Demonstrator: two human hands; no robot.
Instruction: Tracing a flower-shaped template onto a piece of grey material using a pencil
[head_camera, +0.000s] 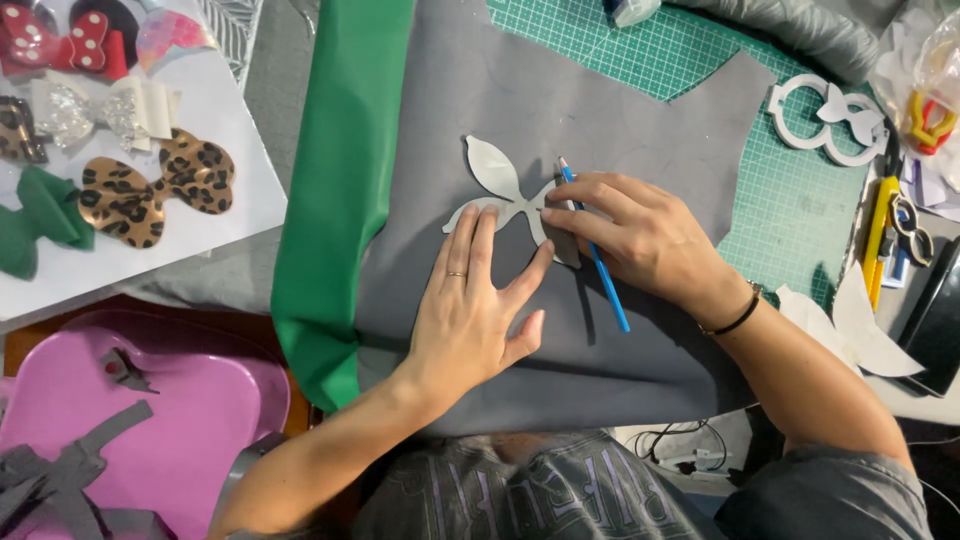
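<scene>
1. Two hands work on a grey sheet (620, 330) spread over a green mat (790, 200).
2. Left hand (470, 310) lies flat, fingers spread, pressing a pale bow template (497, 170) onto the sheet's middle.
3. Right hand (640, 235) pinches a blue pencil (600, 265), its tip at the template's right edge.
4. Green fabric (340, 190) lies left of the sheet.
5. Leopard bows (160, 190) sit far left on a white board (240, 130).
6. A white ring template (830, 120) rests far right.
</scene>
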